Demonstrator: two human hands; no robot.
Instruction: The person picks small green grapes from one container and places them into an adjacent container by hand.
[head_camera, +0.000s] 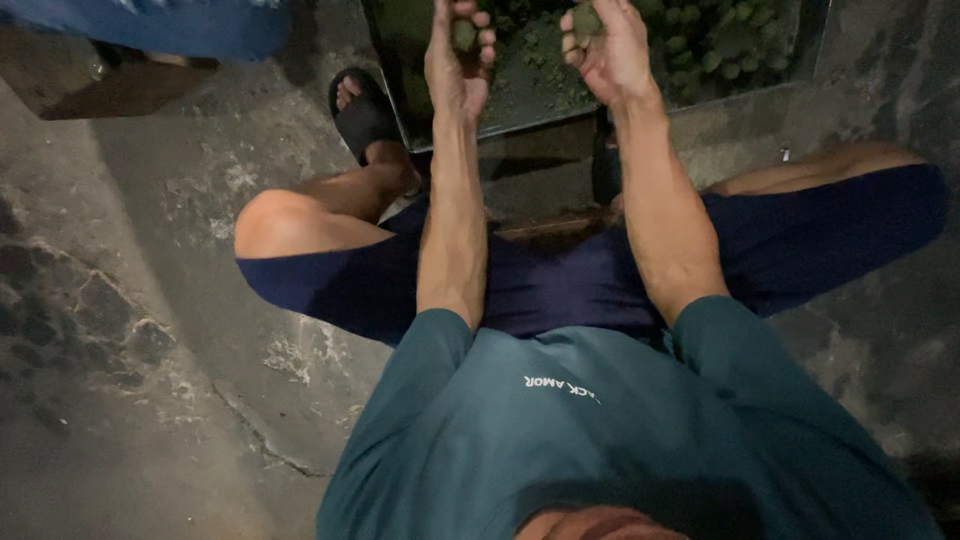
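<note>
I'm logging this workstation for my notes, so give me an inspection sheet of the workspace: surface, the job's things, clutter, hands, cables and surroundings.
Surface: cracked, stained concrete floor; the person sits low over it.
Job's things: shallow tray on the floor ahead, holding green powdery material and a heap of small green balls at its right side.
Clutter: a small pale object on the floor right of the tray; too small to tell what.
Hands: left hand holds one green ball in its fingers above the tray; right hand holds another green ball.
Cables: nothing seen.
Surroundings: black sandal on the person's foot left of the tray; blue cloth at top left; dim lighting.
</note>
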